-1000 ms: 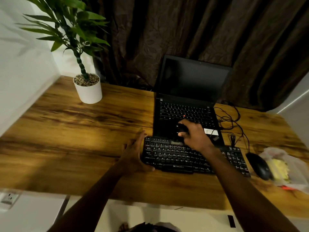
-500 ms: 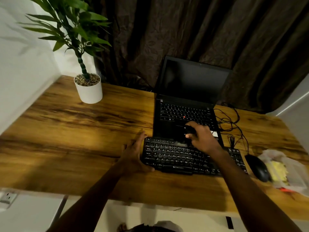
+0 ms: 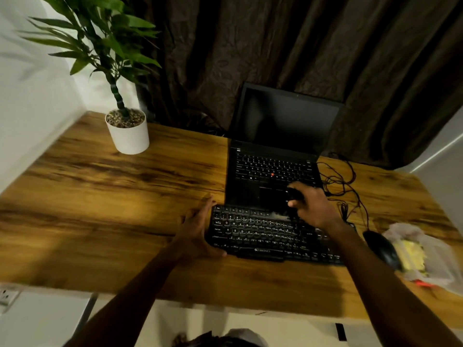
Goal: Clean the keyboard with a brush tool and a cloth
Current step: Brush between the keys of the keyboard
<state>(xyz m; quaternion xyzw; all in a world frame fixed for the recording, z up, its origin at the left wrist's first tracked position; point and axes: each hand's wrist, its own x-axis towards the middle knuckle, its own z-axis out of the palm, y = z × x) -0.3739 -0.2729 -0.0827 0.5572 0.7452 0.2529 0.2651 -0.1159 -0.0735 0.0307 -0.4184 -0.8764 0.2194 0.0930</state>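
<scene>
ZEBRONICS printed on keyboard [image 3: 263,234]; right hand [image 3: 315,209] grips brush [image 3: 292,194].

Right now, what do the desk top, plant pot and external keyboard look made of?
Desk top: wood or wood-look laminate, matte; streaky brown grain, can't tell which.
Plant pot: smooth white, likely ceramic or plastic; plain even surface.
Keyboard: black, probably plastic, matte, with white printed legends on the keys.
</scene>
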